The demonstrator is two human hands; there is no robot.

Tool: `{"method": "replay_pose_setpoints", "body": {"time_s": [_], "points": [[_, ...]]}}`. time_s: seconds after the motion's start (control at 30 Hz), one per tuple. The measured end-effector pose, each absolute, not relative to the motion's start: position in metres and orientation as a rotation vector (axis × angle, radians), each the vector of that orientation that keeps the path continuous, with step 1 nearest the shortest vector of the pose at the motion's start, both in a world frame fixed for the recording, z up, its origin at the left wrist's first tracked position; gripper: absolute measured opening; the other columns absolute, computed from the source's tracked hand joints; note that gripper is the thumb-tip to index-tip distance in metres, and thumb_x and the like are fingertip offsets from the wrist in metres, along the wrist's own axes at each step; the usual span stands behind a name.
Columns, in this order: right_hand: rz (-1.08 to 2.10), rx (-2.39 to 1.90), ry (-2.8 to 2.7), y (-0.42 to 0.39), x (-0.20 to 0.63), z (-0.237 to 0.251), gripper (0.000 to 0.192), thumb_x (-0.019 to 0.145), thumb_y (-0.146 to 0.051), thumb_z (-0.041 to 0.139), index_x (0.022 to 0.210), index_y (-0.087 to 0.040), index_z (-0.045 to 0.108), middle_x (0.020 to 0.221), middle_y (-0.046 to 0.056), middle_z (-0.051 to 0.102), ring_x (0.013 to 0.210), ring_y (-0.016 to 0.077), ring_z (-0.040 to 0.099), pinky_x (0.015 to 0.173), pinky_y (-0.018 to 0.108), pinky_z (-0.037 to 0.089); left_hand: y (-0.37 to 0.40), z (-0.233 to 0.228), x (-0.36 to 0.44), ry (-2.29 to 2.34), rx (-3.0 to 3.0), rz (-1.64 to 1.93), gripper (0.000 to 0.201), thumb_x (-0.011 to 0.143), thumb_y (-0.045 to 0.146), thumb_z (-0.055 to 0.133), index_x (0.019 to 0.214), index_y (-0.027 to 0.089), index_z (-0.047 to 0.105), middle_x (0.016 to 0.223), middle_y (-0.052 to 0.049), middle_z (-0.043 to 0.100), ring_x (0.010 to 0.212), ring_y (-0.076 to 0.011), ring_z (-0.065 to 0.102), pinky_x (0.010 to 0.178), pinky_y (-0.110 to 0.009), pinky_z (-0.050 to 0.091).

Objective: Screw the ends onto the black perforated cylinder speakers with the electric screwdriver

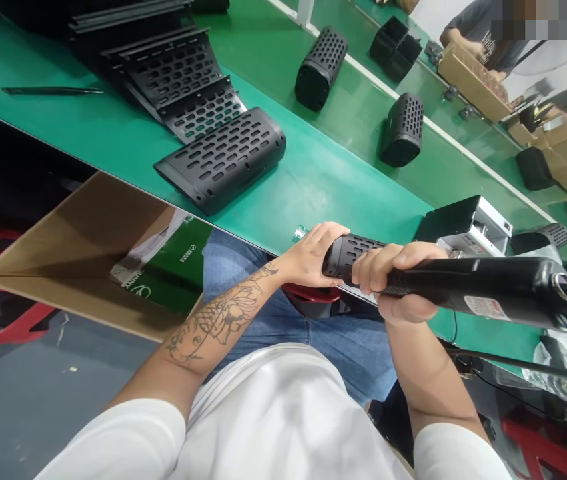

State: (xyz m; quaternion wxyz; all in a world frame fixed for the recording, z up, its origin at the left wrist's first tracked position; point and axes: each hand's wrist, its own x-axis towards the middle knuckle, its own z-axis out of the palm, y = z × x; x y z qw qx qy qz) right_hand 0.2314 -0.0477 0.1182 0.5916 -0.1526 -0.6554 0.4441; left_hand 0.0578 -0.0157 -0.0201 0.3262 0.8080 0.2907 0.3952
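Note:
My left hand (313,257) is closed round the near end of a black perforated housing (358,248) at the edge of the green table. My right hand (398,273) grips a black electric screwdriver (463,287), its body pointing off to the right with a ring and cord at its rear. The screwdriver's tip is hidden behind my fingers and the housing. Up and to the left, another black slotted housing (223,157) lies on the table, touching a row of perforated covers (178,73).
A thin black tool (52,91) lies at the far left. Finished-looking black housings (321,67) stand on the green belt beyond. A metal-fronted box machine (468,223) sits at the right. Below is an open cardboard box (83,233). Co-workers (483,40) sit across the line.

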Motion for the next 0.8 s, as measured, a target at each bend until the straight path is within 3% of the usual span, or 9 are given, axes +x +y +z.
{"method": "replay_pose_setpoints", "body": {"time_s": [0.3,0.47,0.53,0.63,0.8], "points": [[1.037,-0.363,-1.510,-0.048,0.229,0.101,0.041,0.102,-0.062,0.102,0.131,-0.037,0.086,0.069,-0.007,0.072,0.040,0.0160,0.054,0.050,0.035,0.062,-0.017,-0.018,0.055,0.792,2.102,0.995,0.115,0.085,0.045,0.109,0.182,0.024,0.052,0.178,-0.025,0.065,0.168,-0.0490,0.067,0.144,-0.072,0.057],[0.839,-0.444,-1.447,-0.054,0.263,0.133,0.055,0.108,-0.086,0.084,0.140,-0.041,0.080,0.068,-0.012,0.067,0.037,0.0134,0.050,0.046,0.030,0.057,-0.019,-0.008,0.037,0.805,2.034,0.916,0.121,0.082,0.036,0.107,0.188,0.027,0.048,0.185,-0.023,0.064,0.172,-0.0470,0.068,0.146,-0.066,0.058],[0.631,-0.582,-1.348,-0.052,0.303,0.152,0.053,0.108,-0.086,0.083,0.135,-0.041,0.077,0.068,-0.013,0.065,0.038,0.0142,0.052,0.047,0.030,0.059,-0.020,-0.003,0.028,0.844,1.981,0.863,0.112,0.080,0.036,0.106,0.181,0.028,0.057,0.180,-0.020,0.071,0.167,-0.0459,0.073,0.145,-0.064,0.061],[0.284,-0.816,-1.110,-0.040,0.374,0.163,0.052,0.100,-0.078,0.096,0.117,-0.032,0.077,0.067,-0.011,0.068,0.045,0.0162,0.062,0.051,0.032,0.062,-0.017,-0.001,0.019,0.966,1.844,0.885,0.102,0.076,0.046,0.108,0.168,0.028,0.069,0.170,-0.017,0.079,0.157,-0.0474,0.081,0.140,-0.067,0.065],[0.103,-1.003,-0.986,-0.018,0.451,0.133,0.068,0.088,-0.084,0.104,0.106,-0.027,0.073,0.062,-0.010,0.070,0.045,0.0161,0.064,0.053,0.031,0.061,0.028,0.005,0.053,1.132,1.558,1.072,0.112,0.076,0.058,0.109,0.172,0.027,0.062,0.156,-0.016,0.082,0.138,-0.0419,0.088,0.119,-0.061,0.078]]}}
